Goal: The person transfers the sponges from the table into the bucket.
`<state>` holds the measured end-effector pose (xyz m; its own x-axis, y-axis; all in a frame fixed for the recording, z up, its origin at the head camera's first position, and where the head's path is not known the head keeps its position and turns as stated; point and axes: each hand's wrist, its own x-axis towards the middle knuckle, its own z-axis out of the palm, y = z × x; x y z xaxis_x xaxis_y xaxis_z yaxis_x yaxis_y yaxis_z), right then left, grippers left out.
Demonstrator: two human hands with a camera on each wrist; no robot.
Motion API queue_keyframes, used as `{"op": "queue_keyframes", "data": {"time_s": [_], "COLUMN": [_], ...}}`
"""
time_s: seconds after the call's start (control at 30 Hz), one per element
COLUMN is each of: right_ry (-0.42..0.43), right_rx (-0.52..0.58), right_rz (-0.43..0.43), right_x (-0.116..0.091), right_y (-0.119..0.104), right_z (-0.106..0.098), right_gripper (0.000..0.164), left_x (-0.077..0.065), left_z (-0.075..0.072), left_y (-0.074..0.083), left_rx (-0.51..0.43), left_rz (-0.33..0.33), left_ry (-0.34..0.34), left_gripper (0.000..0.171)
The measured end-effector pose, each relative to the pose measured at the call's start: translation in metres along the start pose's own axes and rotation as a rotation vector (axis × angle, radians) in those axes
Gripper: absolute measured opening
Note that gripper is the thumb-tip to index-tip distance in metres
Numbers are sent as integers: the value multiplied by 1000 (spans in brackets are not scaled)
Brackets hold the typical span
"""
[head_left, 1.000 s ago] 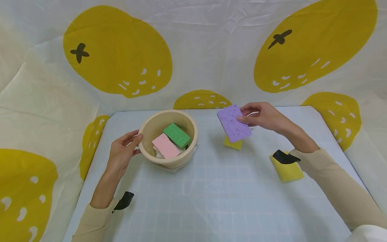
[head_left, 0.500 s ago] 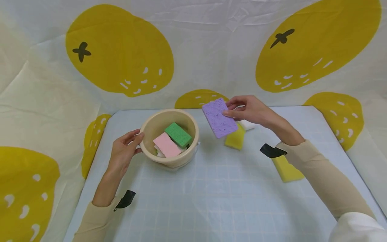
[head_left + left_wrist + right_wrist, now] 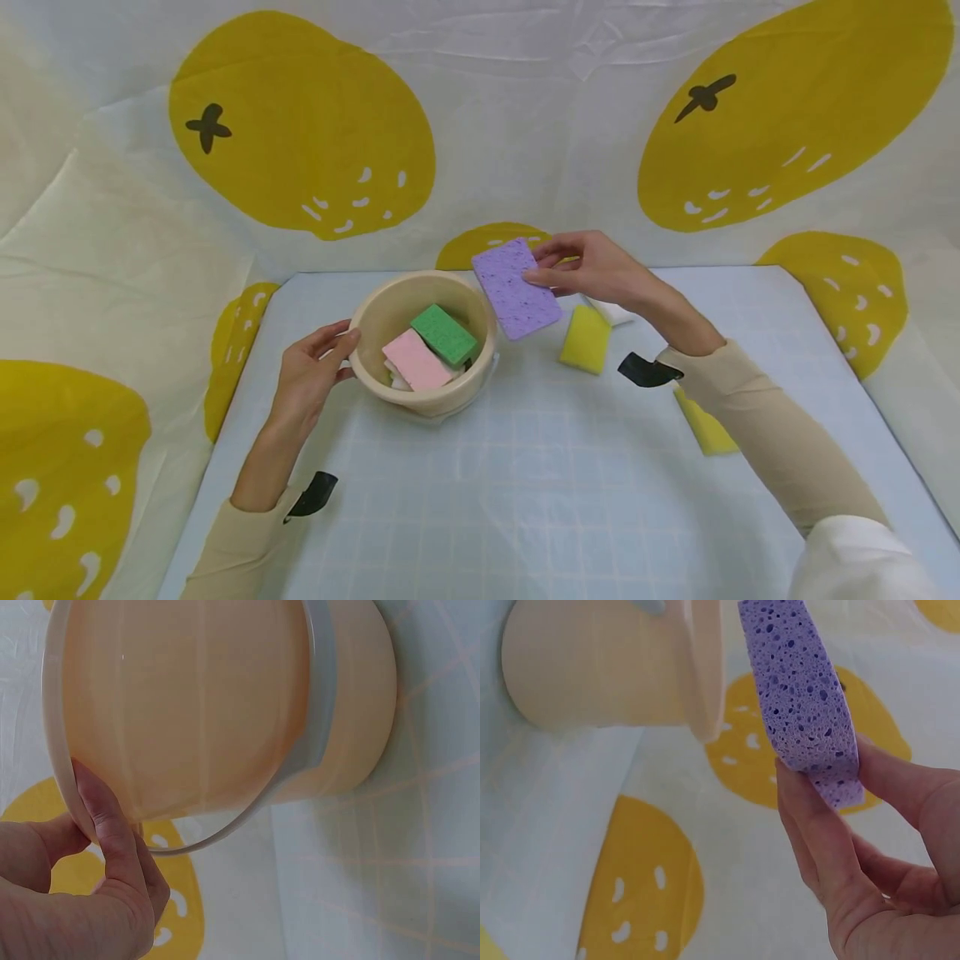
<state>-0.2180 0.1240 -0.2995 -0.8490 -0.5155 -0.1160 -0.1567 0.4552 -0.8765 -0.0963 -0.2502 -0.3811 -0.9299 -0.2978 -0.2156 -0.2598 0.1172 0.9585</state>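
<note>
A cream bucket (image 3: 361,367) stands at the back left of the table, its handle (image 3: 225,832) hanging down its side. My left hand (image 3: 307,375) pinches the bucket's left rim between thumb and fingers. Inside lie a pink sponge (image 3: 417,360) and a green sponge (image 3: 444,335), with whitish pieces partly hidden beneath them. My right hand (image 3: 588,268) pinches a purple sponge (image 3: 516,289) by its right edge, raised beside the bucket's right rim. In the right wrist view, the purple sponge (image 3: 802,690) shows its porous side between thumb and fingers.
Right of the bucket, a yellow sponge (image 3: 586,340) lies on the table (image 3: 510,500), with a white piece (image 3: 611,312) behind it, partly hidden by the right hand. Another yellow sponge (image 3: 707,425) lies farther right, partly under the forearm. A patterned cloth (image 3: 510,125) hangs behind.
My right hand has carried the purple sponge leftward and slightly up, to the bucket's right rim, uncovering the yellow sponge and white piece. The left hand stays on the rim.
</note>
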Motion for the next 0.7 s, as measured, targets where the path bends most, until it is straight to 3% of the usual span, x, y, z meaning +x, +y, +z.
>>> {"op": "queue_keyframes", "data": {"time_s": [0.43, 0.7], "right_ry": [-42, -75], "right_rx": [110, 106], "right_rz": [-74, -76], "right_x": [24, 38], "right_y": [-14, -21], "right_z": [30, 53], "right_gripper": [37, 37], "left_x": [-1, 0], "left_z": [0, 0], "left_y": [2, 1], "left_rx": [30, 26], "left_rz": [-24, -19], "left_ry": [9, 9], "left_gripper": [57, 57]}}
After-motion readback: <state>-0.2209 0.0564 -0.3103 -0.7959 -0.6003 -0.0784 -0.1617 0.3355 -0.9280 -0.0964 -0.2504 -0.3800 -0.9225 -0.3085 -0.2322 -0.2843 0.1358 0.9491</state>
